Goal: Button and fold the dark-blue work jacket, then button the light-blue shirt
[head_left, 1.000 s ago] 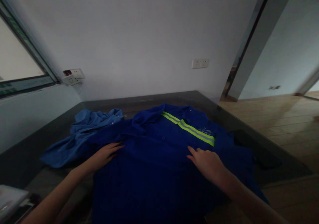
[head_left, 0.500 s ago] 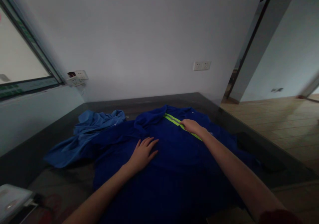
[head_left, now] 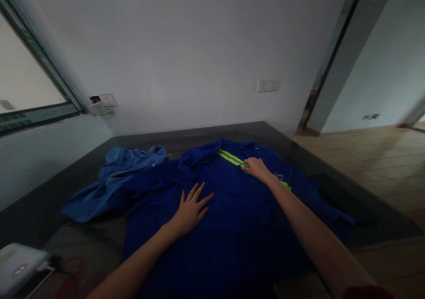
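**Left hand flat on the dark-blue work shirt, right hand at its bright stripe**

You have the dark-blue work shirt [head_left: 229, 197] spread over the table [head_left: 288, 150] in front of you, its collar toward the far edge and its lower part, deep in shadow, running toward you. Your left hand [head_left: 187, 212] rests on the middle of the cloth, palm down, with the fingers fanned well apart and holding nothing. Your right hand [head_left: 258, 168] reaches further out, its fingers bent and drawn together at the yellow-green stripe [head_left: 230, 157] across the chest; you cannot tell from this view whether they pinch the fabric or only press on it. Part of the stripe shows on either side of that hand, and some white lettering [head_left: 280, 176] shows just beyond your forearm. A dark-red cuff [head_left: 368, 292] sits on your right arm at the bottom edge of the view.

To your left, a lighter blue garment [head_left: 116, 168] lies crumpled, touching the work shirt's side. A white device [head_left: 23, 263] is near you at the lower left. On the right of the table, a black item [head_left: 345, 197] lies beside the shirt, too dark to make out. Past the table, the wall [head_left: 186, 60] carries a double socket [head_left: 268, 85].
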`<state>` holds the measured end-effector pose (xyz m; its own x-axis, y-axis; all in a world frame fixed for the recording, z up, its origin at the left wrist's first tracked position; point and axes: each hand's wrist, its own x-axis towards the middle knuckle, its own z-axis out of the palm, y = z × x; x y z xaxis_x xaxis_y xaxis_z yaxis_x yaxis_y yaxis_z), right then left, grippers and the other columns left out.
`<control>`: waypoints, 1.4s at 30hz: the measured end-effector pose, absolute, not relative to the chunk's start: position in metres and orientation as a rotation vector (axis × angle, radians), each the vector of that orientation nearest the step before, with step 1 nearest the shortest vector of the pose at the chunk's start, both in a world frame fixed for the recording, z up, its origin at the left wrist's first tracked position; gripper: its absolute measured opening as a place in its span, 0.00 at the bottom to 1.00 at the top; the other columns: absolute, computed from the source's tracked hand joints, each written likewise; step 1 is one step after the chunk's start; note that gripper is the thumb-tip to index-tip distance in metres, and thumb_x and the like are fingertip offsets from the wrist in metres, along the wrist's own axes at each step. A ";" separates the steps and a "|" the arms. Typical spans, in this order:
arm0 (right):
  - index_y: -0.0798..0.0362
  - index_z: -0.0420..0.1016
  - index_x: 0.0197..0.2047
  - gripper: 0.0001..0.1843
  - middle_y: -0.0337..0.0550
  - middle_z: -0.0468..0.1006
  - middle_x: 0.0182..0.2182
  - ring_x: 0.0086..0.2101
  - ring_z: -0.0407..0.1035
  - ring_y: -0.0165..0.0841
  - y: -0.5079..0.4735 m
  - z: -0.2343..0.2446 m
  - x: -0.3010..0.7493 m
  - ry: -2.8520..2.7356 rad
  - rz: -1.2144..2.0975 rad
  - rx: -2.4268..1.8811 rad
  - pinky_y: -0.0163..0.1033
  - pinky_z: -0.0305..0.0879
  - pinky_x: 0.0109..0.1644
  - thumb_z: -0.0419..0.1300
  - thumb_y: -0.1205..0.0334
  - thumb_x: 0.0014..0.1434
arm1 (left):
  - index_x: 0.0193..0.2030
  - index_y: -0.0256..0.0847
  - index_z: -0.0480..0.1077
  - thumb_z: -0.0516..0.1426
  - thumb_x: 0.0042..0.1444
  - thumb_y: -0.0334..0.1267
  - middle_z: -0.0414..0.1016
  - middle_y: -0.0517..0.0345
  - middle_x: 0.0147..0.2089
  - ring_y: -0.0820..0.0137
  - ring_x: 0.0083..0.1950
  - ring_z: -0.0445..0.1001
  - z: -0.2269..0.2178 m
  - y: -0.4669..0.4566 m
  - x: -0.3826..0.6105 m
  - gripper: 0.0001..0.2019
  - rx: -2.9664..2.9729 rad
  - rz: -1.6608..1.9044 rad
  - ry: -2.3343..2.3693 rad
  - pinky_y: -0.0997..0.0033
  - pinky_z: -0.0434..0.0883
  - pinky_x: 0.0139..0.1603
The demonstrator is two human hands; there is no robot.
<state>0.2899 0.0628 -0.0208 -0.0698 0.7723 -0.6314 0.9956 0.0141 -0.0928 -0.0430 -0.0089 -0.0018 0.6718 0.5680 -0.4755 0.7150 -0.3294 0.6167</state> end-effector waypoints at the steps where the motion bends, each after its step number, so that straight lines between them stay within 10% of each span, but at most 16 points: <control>1: 0.55 0.74 0.46 0.14 0.50 0.76 0.44 0.47 0.67 0.40 0.063 -0.022 0.291 1.897 -0.751 1.816 0.38 0.57 0.45 0.56 0.56 0.60 | 0.66 0.60 0.52 0.47 0.64 0.43 0.38 0.53 0.73 0.49 0.72 0.38 -0.003 -0.009 -0.043 0.24 2.040 -0.188 0.996 0.29 0.46 0.61; 11: 0.55 0.68 0.27 0.17 0.36 0.65 0.21 0.25 0.59 0.30 0.097 0.004 0.281 2.091 -1.164 2.367 0.33 0.50 0.30 0.53 0.49 0.55 | 0.50 0.46 0.69 0.53 0.59 0.37 0.63 0.50 0.57 0.57 0.61 0.59 -0.001 -0.006 -0.042 0.12 2.041 0.095 1.043 0.49 0.63 0.60; 20: 0.52 0.63 0.30 0.17 0.33 0.63 0.22 0.24 0.58 0.28 0.098 0.048 0.238 1.991 -1.785 2.519 0.32 0.52 0.28 0.54 0.46 0.56 | 0.35 0.38 0.69 0.47 0.63 0.47 0.70 0.50 0.38 0.60 0.42 0.69 0.005 0.014 -0.050 0.16 2.006 -0.098 1.305 0.58 0.66 0.46; 26: 0.53 0.66 0.32 0.16 0.35 0.66 0.25 0.27 0.60 0.29 0.072 0.047 0.216 2.024 -1.756 2.375 0.34 0.56 0.32 0.54 0.48 0.57 | 0.32 0.39 0.66 0.49 0.61 0.48 0.69 0.58 0.29 0.71 0.30 0.68 0.046 0.045 -0.015 0.15 1.292 0.381 1.088 0.71 0.65 0.33; 42: 0.54 0.68 0.35 0.15 0.38 0.70 0.29 0.32 0.64 0.32 0.045 0.033 0.202 1.979 -1.938 2.105 0.35 0.59 0.37 0.53 0.50 0.59 | 0.43 0.36 0.69 0.61 0.51 0.45 0.74 0.51 0.42 0.68 0.43 0.73 0.003 0.010 0.037 0.17 0.416 0.671 0.981 0.68 0.71 0.44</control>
<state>0.2019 0.0447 0.0329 -0.2319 0.8534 -0.4669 0.4846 -0.3148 -0.8161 0.0369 0.0105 0.0030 0.3828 0.6855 -0.6193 -0.3285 0.7276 0.6022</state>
